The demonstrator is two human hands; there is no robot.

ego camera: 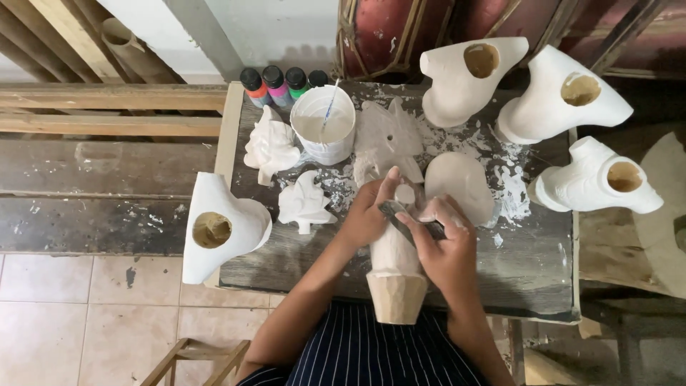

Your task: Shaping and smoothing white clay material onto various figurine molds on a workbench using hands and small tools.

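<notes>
Left hand (pixel 368 214) is gripping a pale carved wood figure (pixel 395 268) at the bench (pixel 532 264) front edge, fingers wrapped round its rough top. Right hand (pixel 446 250) fingers are pinching a flat grey sanding strip (pixel 411 221) against it; smooth white plaster-like casts (pixel 304 204) are lying beside.

craft workshop: white carvings (pixel 561 100), paint bottles (pixel 277 84), spattered workbench (pixel 529 264)

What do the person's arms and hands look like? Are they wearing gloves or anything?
No gloves. Both the left hand and the right hand are bare, and so are the forearms, with no sleeves reaching them. No rings, watch or bracelet show. There are pale dusty smudges on the fingers. Below the arms is a dark navy garment with thin white stripes.
</notes>
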